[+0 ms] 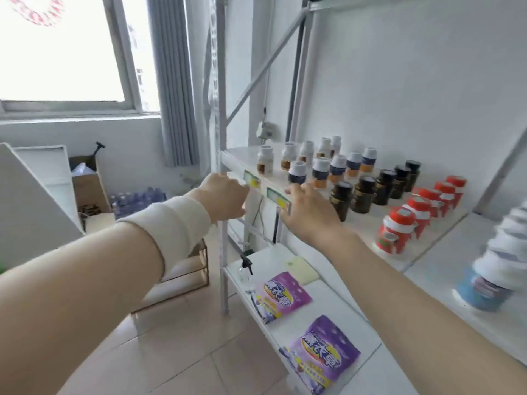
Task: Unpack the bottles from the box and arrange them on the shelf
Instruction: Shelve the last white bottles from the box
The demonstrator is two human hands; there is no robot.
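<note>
The right hand [308,212] is reaching, fingers loose and empty, to the shelf [248,153] edge just before a blue-label bottle [297,173], probably to line it up. The left hand [225,195] is curling at the corner; I cannot tell its grip. Beyond them the bottles [383,187] are standing grouped by kind.

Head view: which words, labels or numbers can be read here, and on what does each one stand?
"薰衣草": large white characters, apparently, on both purple pouches; their small print is blurred.
Shelf-edge tags: green and yellow, text too blurred to read.
Bottles: labels too small and blurred to read.
</note>
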